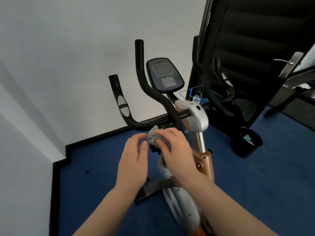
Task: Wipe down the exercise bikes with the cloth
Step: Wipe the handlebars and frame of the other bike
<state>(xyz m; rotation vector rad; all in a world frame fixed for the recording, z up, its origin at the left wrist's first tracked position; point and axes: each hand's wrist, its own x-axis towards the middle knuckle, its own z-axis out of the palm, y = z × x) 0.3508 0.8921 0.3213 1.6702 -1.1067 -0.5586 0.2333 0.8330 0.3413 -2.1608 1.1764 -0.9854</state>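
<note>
My right hand (172, 143) grips a grey cloth (153, 136) below the exercise bike's handlebar (148, 92); my left hand (134, 154) hovers beside it, fingers loosely open, holding nothing.

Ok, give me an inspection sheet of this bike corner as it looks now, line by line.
Surface: blue carpet floor, a small dark speck on it near the wall.
Job's things: exercise bike with black handlebars and console; grey cloth bunched near the handlebar stem.
Clutter: black bin with rubbish inside, right of the bike.
Grippers: right hand grips the cloth; left hand beside it, fingers loosely curled, holding nothing.
Cables: nothing seen.
Surroundings: white wall with black skirting; a second bike's handlebars behind; door handle at far right.
</note>
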